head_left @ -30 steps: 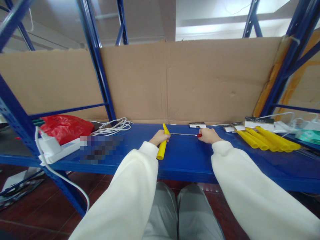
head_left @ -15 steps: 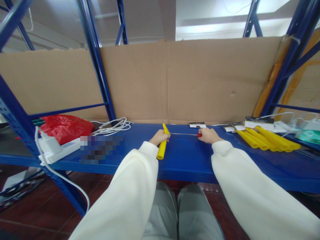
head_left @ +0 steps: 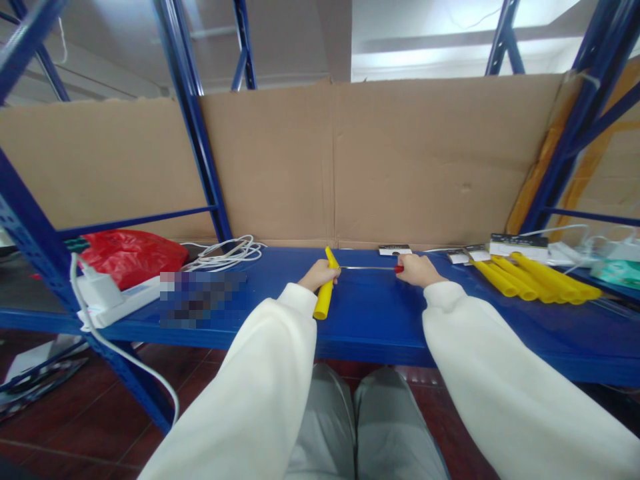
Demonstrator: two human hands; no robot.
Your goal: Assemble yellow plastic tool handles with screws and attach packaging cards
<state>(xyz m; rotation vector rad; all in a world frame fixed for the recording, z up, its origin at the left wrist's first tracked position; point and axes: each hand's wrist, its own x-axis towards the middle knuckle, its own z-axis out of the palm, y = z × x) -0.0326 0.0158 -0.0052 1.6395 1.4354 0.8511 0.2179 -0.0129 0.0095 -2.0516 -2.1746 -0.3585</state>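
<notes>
My left hand [head_left: 319, 275] is closed round a yellow tapered tube [head_left: 324, 301], narrow at its far end and wide and round at its near end. My right hand [head_left: 417, 271] grips the red handle of a screwdriver [head_left: 370, 268], most of the handle hidden by the fingers. The long thin metal shaft runs level to the left, and its tip meets the side of the yellow tube by my left fingertips. Whether the tip is inside the tube or only touching it, I cannot tell. Both hands are just above the blue shelf [head_left: 370, 313].
Several more yellow tubes [head_left: 540, 277] with black-and-white cards lie at the right. Behind my right hand is a small card [head_left: 395, 249]. At the left are a white power strip [head_left: 135, 297], coiled white cable [head_left: 230, 253] and a red plastic bag [head_left: 133, 257]. Cardboard [head_left: 390, 167] walls the back.
Both hands keep nearly the same place and grip. The screwdriver's shaft looks slightly thicker and brighter now; little else differs.
</notes>
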